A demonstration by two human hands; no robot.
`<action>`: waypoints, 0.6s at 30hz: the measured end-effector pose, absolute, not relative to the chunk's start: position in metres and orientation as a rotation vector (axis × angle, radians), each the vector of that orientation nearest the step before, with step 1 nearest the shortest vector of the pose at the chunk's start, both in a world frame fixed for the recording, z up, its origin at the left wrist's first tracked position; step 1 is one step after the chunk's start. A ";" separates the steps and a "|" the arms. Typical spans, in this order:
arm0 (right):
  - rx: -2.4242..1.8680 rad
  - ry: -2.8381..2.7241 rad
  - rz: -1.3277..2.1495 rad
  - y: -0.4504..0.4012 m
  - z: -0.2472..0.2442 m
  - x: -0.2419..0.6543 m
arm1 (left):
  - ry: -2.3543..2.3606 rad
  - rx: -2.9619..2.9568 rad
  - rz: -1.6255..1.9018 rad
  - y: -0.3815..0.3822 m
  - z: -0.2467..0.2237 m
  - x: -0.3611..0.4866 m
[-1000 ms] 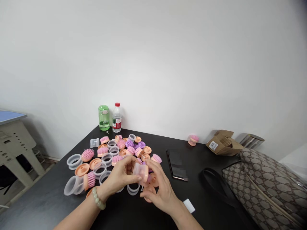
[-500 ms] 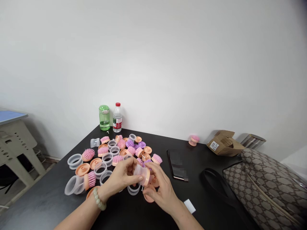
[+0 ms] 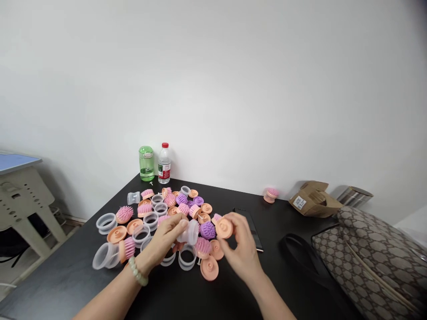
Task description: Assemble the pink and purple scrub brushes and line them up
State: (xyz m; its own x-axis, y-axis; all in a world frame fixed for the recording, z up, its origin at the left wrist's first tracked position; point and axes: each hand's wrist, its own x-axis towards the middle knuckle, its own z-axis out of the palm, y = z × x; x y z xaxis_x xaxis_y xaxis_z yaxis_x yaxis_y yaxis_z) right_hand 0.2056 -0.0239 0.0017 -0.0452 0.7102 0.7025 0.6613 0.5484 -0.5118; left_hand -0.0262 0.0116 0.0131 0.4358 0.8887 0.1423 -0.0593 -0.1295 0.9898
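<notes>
My left hand (image 3: 167,235), with a beaded bracelet at its wrist, grips a clear plastic ring piece (image 3: 188,232) over the spread of parts. Held between the fingers of my right hand (image 3: 242,244) is an orange disc (image 3: 224,228) with a raised centre. The two held pieces are apart. Between and below them lie a purple bristle head (image 3: 207,230), a pink bristle head (image 3: 202,247), a clear ring (image 3: 187,257) and an orange disc (image 3: 209,268). Several more rings, discs and bristle heads spread to the left, partly hidden by my left hand.
A green bottle (image 3: 147,163) and a red-capped water bottle (image 3: 164,163) stand at the back left. Behind my right hand lies a phone (image 3: 256,235). Farther right are a pink brush (image 3: 271,195), a cardboard box (image 3: 313,199), a metallic cylinder (image 3: 354,197) and a patterned bag (image 3: 376,258).
My hands have moved apart. The clear piece and orange part, together before, are now separate, the clear one in my left hand and the orange disc in my right.
</notes>
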 end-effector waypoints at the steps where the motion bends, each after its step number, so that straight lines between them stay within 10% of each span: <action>1: -1.244 -1.707 0.134 -0.020 0.003 0.214 | 0.718 1.517 0.966 0.011 0.015 -0.027; 9: -1.457 -1.898 0.473 -0.007 -0.003 0.255 | 0.436 2.067 0.668 0.001 0.031 -0.027; 18: -1.549 -2.004 0.498 0.002 -0.016 0.246 | 0.328 1.408 0.679 0.006 0.019 -0.033</action>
State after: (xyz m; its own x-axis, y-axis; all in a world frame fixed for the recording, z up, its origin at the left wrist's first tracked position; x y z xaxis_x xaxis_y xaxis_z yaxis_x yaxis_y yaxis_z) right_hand 0.2463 0.0015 -0.0162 -0.1818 0.9631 0.1983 0.7580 0.2657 -0.5957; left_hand -0.0332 0.0057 0.0193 0.7714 0.6107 0.1790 -0.2386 0.0168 0.9710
